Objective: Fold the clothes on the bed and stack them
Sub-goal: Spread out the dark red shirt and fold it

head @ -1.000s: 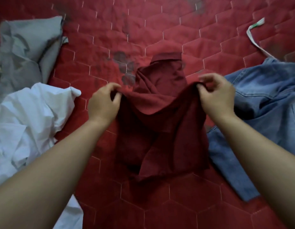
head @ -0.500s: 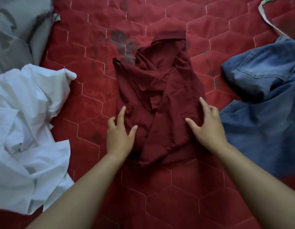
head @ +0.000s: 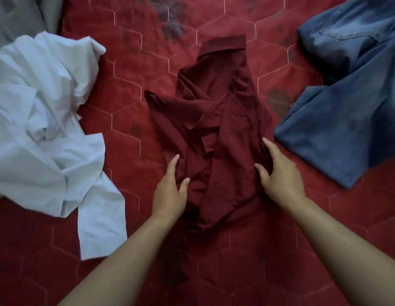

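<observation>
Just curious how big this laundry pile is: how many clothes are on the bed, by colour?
Maroon shirt: 1
White garment, crumpled, seemingly a single piece: 1
Blue jeans: 1
Grey garment, partly out of view: 1
Total: 4

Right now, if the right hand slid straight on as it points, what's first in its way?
More shirt: the right hand rests on its edge, pointing along its folds. Jeans look clear of that line.
</observation>
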{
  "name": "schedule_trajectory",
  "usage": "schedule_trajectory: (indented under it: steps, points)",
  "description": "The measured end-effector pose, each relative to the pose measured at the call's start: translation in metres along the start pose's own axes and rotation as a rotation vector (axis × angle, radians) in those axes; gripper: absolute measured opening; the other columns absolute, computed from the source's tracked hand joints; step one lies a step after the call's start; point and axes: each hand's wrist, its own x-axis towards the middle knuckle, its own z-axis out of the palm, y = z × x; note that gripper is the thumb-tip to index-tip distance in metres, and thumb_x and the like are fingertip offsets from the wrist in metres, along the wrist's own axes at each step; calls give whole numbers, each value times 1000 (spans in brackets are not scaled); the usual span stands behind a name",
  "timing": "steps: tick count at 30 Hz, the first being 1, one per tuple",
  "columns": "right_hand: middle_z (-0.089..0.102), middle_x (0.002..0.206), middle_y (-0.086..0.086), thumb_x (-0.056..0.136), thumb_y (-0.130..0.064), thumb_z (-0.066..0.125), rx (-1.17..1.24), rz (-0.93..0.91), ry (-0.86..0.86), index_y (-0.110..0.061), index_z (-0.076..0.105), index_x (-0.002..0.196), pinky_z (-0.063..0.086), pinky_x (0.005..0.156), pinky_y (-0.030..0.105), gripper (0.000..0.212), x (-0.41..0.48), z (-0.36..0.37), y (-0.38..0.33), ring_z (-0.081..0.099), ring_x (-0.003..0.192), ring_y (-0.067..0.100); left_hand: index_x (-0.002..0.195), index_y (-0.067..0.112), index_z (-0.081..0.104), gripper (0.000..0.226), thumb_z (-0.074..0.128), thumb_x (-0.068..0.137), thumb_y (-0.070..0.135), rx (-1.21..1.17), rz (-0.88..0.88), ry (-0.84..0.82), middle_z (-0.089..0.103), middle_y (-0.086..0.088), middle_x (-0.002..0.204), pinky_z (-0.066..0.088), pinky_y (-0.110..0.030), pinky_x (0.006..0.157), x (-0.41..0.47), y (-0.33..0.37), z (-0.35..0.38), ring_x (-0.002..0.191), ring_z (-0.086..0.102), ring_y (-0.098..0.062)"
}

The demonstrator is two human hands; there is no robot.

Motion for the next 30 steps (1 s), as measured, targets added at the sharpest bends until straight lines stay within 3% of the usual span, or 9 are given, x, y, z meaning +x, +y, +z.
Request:
schedule_trajectory:
  steps: [6, 9, 13, 16, 20, 22, 26, 28, 30]
  points:
    - [45, 129, 12, 81, -33, 67, -98, 114, -42, -23, 39, 139, 45, 88, 40, 65, -68, 7, 16, 51, 113, 30, 142, 39, 24, 64, 57, 88, 33, 144, -32, -102, 44, -6, 133, 42, -30, 89, -63, -25, 0, 117, 50, -25]
    - [41, 129, 18, 78, -32, 72, -80, -19, 109, -12, 49, 130, 37, 100, 44, 60, -44, 1, -1, 43, 120, 33, 139, 33, 36, 58, 60, 86, 32, 222, 26, 16, 34, -11, 137, 40, -39, 97, -49, -23, -11, 122, 41, -29]
    - [42, 130, 17, 82, -29, 68, 10, -110, 122, -7, 49, 130, 30, 107, 34, 56, 19, -4, -33, 41, 122, 30, 135, 23, 45, 52, 61, 86, 25, 192, 125, 151, 39, -14, 132, 36, -38, 99, 5, -3, -29, 120, 42, -31]
    - [41, 133, 13, 83, -34, 65, -30, -108, 127, -11, 45, 133, 33, 105, 39, 59, 62, -4, -48, 40, 123, 29, 134, 22, 47, 52, 63, 84, 22, 238, 191, 229, 40, -11, 133, 38, -41, 99, 49, 18, -41, 119, 41, -30]
    - [49, 132, 7, 83, -39, 65, -102, -51, 43, -16, 41, 136, 37, 100, 45, 63, 96, 4, -54, 43, 123, 27, 134, 30, 45, 59, 68, 80, 24, 453, 228, 119, 29, -7, 146, 30, -48, 103, 91, 27, -48, 133, 25, -29]
    - [60, 122, 5, 83, -29, 66, -35, -53, 35, -16, 52, 127, 42, 97, 39, 48, 105, 6, -53, 54, 115, 24, 122, 31, 55, 43, 67, 81, 29, 536, 238, 58, 32, -3, 146, 23, -50, 105, 104, 22, -49, 135, 22, -25]
    - [67, 96, 1, 85, -15, 60, 160, -118, 259, -16, 67, 99, 43, 77, 17, 16, 102, -8, -43, 61, 85, 13, 96, 29, 63, 12, 59, 86, 34, 433, 315, 81, 61, 11, 109, 16, -51, 103, 113, 18, -58, 114, 49, -15]
    - [65, 92, 1, 85, -14, 57, 254, -109, 400, -16, 66, 97, 42, 73, 14, 15, 102, -25, -37, 58, 78, 10, 92, 26, 63, 12, 57, 88, 35, 306, 390, 72, 65, 12, 89, 31, -46, 98, 117, 24, -67, 92, 61, -15]
    - [64, 92, 1, 86, -15, 55, 256, -86, 497, -15, 65, 97, 41, 73, 12, 15, 111, -44, -32, 57, 79, 9, 89, 21, 64, 17, 56, 89, 36, 198, 432, 87, 65, 9, 79, 44, -33, 74, 125, 34, -77, 76, 63, -17]
